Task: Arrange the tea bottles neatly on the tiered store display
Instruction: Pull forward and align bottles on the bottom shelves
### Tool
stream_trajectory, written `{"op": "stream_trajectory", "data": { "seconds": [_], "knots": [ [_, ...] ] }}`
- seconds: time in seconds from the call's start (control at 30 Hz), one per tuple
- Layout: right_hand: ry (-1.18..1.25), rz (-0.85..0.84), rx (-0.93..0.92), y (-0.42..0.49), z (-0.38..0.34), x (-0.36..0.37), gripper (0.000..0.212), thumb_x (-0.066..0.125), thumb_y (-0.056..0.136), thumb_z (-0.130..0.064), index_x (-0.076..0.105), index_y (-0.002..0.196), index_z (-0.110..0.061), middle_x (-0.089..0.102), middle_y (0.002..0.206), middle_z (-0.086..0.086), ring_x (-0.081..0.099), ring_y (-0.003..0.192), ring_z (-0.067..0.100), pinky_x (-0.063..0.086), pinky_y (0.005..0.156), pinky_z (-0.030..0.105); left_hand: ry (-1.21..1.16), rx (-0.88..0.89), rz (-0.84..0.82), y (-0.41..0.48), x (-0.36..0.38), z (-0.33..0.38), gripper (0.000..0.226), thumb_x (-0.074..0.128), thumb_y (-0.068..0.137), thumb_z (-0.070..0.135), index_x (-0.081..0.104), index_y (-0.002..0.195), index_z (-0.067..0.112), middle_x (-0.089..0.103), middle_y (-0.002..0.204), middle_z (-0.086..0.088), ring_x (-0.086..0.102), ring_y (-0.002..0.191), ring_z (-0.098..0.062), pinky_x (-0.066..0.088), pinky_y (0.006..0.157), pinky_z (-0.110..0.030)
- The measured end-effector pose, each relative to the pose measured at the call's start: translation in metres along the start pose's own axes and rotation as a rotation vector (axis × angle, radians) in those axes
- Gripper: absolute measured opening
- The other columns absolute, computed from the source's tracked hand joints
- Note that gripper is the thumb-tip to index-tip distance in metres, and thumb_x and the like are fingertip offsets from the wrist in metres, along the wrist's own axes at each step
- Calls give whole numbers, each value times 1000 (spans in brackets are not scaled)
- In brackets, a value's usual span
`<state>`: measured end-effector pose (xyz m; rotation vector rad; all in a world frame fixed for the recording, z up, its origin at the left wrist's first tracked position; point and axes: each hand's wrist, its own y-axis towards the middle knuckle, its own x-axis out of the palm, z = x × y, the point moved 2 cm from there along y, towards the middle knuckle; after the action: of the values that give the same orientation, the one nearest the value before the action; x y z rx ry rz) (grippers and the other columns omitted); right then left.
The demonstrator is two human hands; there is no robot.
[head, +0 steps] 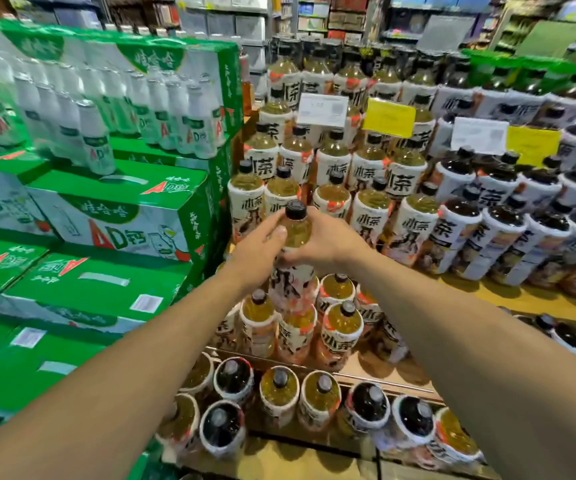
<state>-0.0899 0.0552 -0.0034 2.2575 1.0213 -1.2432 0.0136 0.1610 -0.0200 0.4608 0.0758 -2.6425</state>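
A tea bottle point(295, 233) with yellow tea, a black cap and a white and peach label stands upright at the centre. My left hand point(257, 249) grips its shoulder from the left. My right hand point(321, 242) grips it from the right, fingers curled around the label top. The bottle is above the second-lowest tier of the wooden tiered display point(536, 301), where several yellow tea bottles point(340, 329) stand. Rows of the same bottles point(369, 168) fill the upper tiers behind it. The lowest tier holds mixed yellow and dark tea bottles point(369, 407).
Green drink cartons point(106, 216) are stacked in steps at the left, close to the display's left edge. Dark tea bottles point(508, 216) fill the tiers at the right. White and yellow price tags point(388, 117) stand among the upper rows. Store shelves run along the back.
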Motion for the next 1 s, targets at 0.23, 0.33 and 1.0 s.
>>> {"op": "stream_trajectory", "data": {
  "seconds": [0.23,0.33,1.0],
  "knots": [
    [49,121,-16,62,-14,37,89,82,66,-60,44,140,-29,67,124,0,64,110,23,55,93,43,-304,-69,5,45,-36,-23,36,33,105,37,60,126,47,64,128,15,55,118,-3,41,107,-37],
    [77,129,10,86,-9,48,93,81,61,-65,44,140,-31,66,126,-4,64,112,22,55,93,43,-317,-90,-5,65,-42,-34,37,32,105,37,57,131,43,63,127,19,54,114,6,39,110,-36],
    [-101,155,26,103,22,89,84,68,54,-80,49,125,-39,57,117,-15,58,108,10,56,88,40,-106,-33,40,78,-24,-83,62,28,86,49,44,145,37,40,152,14,30,141,-2,23,121,-43]
  ]
}}
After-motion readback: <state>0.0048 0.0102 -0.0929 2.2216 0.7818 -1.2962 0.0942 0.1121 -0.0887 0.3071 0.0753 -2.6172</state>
